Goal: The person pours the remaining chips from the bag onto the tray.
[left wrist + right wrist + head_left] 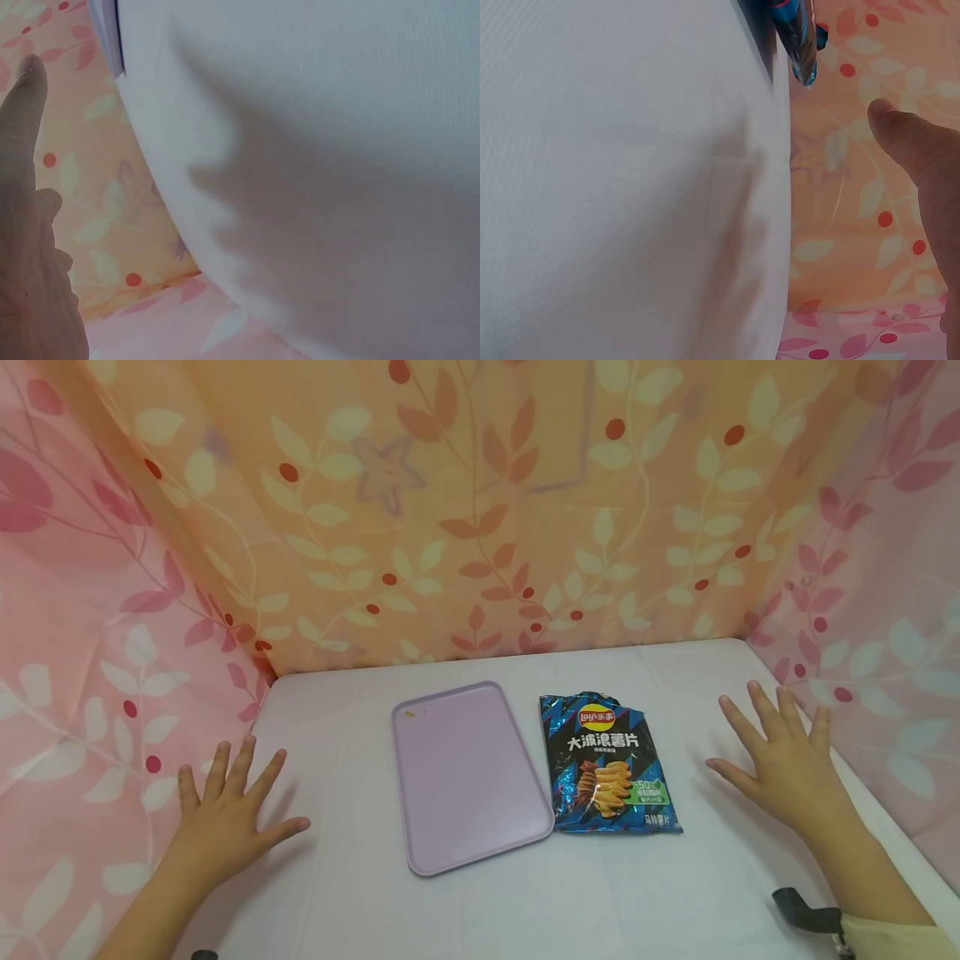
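A shallow lilac tray (472, 777) lies on the white-covered table, with small yellowish specks in its far left corner. Right beside it, at the tray's right edge, a blue and black bag of Lay's potato chips (609, 764) lies flat, front up. My left hand (225, 827) is held over the table to the left of the tray, fingers spread, holding nothing. To the right of the bag, my right hand (787, 768) hovers with its fingers spread too, also holding nothing. The wrist views show each hand's shadow on the cloth and, at the top, an edge of the tray (110, 34) and of the bag (799, 37).
A white cloth (337, 893) covers the table. An orange leaf-patterned curtain (480, 510) hangs behind it, and pink patterned curtains (90, 635) close off both sides. A black strap piece (806, 914) shows at the right wrist.
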A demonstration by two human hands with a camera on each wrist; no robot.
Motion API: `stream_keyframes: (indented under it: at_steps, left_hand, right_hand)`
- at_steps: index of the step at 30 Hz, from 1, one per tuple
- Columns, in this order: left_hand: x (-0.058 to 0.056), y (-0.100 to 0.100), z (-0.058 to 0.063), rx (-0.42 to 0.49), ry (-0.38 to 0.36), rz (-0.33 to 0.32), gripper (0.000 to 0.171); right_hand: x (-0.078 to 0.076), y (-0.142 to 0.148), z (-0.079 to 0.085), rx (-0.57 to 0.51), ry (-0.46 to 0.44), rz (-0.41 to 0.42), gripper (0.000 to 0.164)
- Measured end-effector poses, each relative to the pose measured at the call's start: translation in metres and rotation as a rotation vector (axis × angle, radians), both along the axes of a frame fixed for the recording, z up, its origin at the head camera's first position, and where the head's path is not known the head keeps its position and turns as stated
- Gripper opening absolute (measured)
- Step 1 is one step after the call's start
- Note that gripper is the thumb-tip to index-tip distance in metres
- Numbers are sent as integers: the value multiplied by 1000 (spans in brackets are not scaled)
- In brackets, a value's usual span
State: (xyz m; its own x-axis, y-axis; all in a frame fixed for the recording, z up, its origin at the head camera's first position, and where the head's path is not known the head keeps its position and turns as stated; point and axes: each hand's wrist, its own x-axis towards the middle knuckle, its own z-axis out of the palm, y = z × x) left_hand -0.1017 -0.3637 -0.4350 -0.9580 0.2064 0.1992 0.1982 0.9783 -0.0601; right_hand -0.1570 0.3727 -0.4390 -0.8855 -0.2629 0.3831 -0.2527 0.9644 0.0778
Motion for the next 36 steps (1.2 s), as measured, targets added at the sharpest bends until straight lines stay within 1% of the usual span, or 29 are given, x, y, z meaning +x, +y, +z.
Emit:
stream_keyframes:
  at_steps: [4, 10, 16, 21, 25, 29, 36]
  left_hand:
    - [-1, 2, 1, 11, -17, 4, 104]
    - [-1, 9, -1, 68, -30, 18, 106]
    - [2, 12, -4, 114, -38, 4, 104]
    - [3, 19, -1, 143, -48, 7, 104]
    - [3, 25, 1, 167, -44, -2, 105]
    - [1, 31, 0, 177, -41, -15, 105]
    - [1, 40, 2, 222, -69, -34, 105]
  right_hand:
    - [1, -2, 0, -15, -8, -6, 104]
    - [1, -10, 3, -48, -16, 3, 105]
    - [-1, -18, 6, -67, 17, 40, 105]
    - [-1, -26, 11, -93, 18, 60, 106]
    - [0, -34, 15, -114, 19, 80, 104]
    - [-1, -42, 17, -123, 25, 98, 103]
    - [-1, -55, 18, -142, 35, 127, 103]
